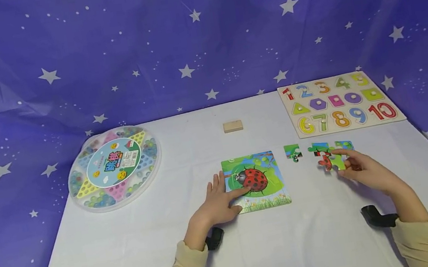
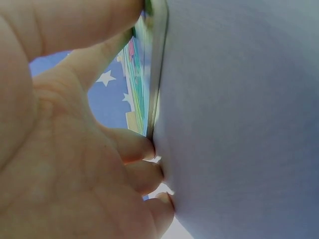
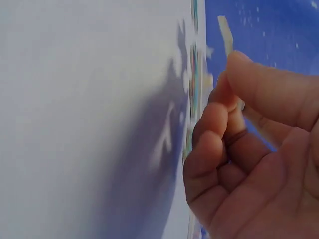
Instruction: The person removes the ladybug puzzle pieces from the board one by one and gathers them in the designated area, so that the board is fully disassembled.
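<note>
At the left, toward the far side of the white table (image 1: 133,261), lay a round game case (image 1: 96,195) with a clear rim, marbles showing inside. To its right and nearer, the person's left hand (image 1: 218,204) rested at the left edge of a square ladybug board (image 1: 260,179), fingers spread wide and gripping nothing; one finger reached onto the printed picture, and the left wrist view showed other fingertips touching the tablecloth. The board lay flat near the middle of the table. Beyond it, on the far side, sat a small wooden block (image 1: 233,126). Just right of the board was a loose puzzle piece (image 1: 292,151), lying apart. Further right, the right hand (image 1: 369,172) pinched a red-and-green piece (image 1: 338,162) between thumb and finger in a narrow grip; the right wrist view showed it edge-on, clear of the table. More loose pieces (image 1: 319,146) lay just beyond it. At the far right stretched a wooden number board (image 1: 313,131) with coloured numerals and shapes.
</note>
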`<state>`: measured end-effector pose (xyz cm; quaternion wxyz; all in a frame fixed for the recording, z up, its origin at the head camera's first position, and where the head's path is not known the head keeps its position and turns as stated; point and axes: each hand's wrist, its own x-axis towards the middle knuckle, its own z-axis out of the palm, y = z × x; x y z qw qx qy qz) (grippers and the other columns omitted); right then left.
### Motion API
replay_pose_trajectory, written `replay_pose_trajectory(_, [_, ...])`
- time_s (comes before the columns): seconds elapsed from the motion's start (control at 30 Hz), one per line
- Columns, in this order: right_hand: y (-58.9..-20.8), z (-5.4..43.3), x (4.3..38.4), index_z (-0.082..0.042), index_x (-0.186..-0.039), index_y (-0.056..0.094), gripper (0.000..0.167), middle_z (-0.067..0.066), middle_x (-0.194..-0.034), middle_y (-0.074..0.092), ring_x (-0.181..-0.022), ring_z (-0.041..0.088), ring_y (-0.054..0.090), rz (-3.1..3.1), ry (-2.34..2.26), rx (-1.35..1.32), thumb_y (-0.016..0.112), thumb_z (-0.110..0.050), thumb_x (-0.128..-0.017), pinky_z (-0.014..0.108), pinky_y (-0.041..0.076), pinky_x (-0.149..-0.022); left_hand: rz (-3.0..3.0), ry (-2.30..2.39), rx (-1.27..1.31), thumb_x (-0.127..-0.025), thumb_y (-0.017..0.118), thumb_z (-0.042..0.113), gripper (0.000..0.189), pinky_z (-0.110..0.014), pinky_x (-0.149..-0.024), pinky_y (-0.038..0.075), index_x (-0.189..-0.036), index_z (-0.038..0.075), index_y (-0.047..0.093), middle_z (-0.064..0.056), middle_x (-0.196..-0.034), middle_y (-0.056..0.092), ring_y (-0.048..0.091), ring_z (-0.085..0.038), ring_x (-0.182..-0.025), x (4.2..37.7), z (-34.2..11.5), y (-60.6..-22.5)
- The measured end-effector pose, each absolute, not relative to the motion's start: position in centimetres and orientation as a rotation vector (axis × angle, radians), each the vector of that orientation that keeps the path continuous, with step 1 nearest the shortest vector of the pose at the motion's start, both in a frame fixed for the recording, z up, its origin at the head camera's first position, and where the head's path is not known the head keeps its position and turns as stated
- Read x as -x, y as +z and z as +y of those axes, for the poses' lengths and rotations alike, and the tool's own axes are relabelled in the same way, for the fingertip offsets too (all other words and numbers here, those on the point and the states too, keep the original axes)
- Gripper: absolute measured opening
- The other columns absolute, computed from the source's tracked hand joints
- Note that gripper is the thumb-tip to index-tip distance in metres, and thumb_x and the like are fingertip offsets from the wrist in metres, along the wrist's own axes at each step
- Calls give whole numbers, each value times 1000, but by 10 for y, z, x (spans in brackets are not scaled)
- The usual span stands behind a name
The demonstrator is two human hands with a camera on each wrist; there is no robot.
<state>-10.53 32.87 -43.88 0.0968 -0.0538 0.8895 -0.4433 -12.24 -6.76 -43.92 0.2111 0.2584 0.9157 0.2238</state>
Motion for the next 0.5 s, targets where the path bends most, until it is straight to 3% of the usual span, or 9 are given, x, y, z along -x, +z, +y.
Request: replay_pose_trajectory(0.5, [-437,367,91,2,-129,40,56,10,-88,41,-74,16,38,2613,-1124,7,66,-18,-83,26,36,-55,2552,671,-712,-86,58,23,47,-50,-105,-3,-132,31,49,-27,-145,-9,-12,-37,-133,122,-67,-441])
